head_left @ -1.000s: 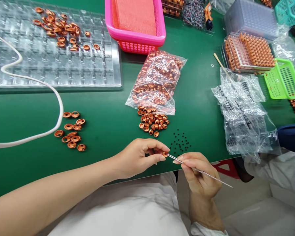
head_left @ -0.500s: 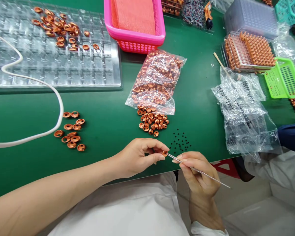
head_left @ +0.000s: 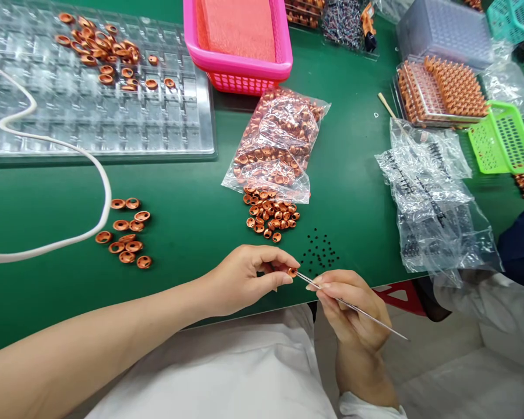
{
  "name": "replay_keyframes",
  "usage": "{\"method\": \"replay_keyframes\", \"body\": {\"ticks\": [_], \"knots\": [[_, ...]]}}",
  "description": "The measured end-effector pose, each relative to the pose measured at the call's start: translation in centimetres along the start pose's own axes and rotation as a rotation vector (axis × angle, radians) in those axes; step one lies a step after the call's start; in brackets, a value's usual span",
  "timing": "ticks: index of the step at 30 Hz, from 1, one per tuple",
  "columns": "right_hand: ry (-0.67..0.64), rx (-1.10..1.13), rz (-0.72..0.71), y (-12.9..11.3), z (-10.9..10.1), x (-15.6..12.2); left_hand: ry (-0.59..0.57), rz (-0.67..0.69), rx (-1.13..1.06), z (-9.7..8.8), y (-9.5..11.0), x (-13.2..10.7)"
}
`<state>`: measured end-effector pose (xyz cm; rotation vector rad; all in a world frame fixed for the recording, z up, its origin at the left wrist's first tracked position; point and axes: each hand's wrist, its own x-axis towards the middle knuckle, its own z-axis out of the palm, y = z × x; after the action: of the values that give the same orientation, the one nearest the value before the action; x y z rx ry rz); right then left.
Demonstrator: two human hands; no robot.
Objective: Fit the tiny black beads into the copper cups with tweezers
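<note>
My left hand point(head_left: 244, 279) pinches a small copper ring point(head_left: 292, 272) between thumb and fingertips at the table's near edge. My right hand point(head_left: 353, 311) grips thin metal tweezers point(head_left: 358, 309) whose tip touches that ring. Just beyond the hands lie several tiny black beads point(head_left: 318, 251) and a loose pile of copper rings point(head_left: 271, 214) spilling from a clear bag of rings point(head_left: 276, 142). A second small group of copper rings point(head_left: 126, 231) lies to the left on the green table point(head_left: 192, 198).
A clear blister tray point(head_left: 96, 110) with more rings sits at the back left, a white cable point(head_left: 100, 180) curving over it. A pink basket point(head_left: 240, 41) stands behind the bag. Clear plastic bags point(head_left: 432, 198), a rack of copper parts point(head_left: 445, 90) and a green basket point(head_left: 504, 139) are at right. Another person's dark sleeve point(head_left: 521, 247) shows at the right edge.
My right hand with the tweezers has shifted very slightly left and down. My left hand still holds the ring in the same spot.
</note>
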<state>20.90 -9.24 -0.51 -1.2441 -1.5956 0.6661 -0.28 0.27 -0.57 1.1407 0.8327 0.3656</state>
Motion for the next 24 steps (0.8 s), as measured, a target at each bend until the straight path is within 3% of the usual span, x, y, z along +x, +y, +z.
{"method": "replay_keyframes", "body": {"ticks": [24], "knots": [[-0.003, -0.026, 0.018, -0.27, 0.04, 0.42, -0.011, -0.007, -0.009, 0.01, 0.04, 0.09]]}}
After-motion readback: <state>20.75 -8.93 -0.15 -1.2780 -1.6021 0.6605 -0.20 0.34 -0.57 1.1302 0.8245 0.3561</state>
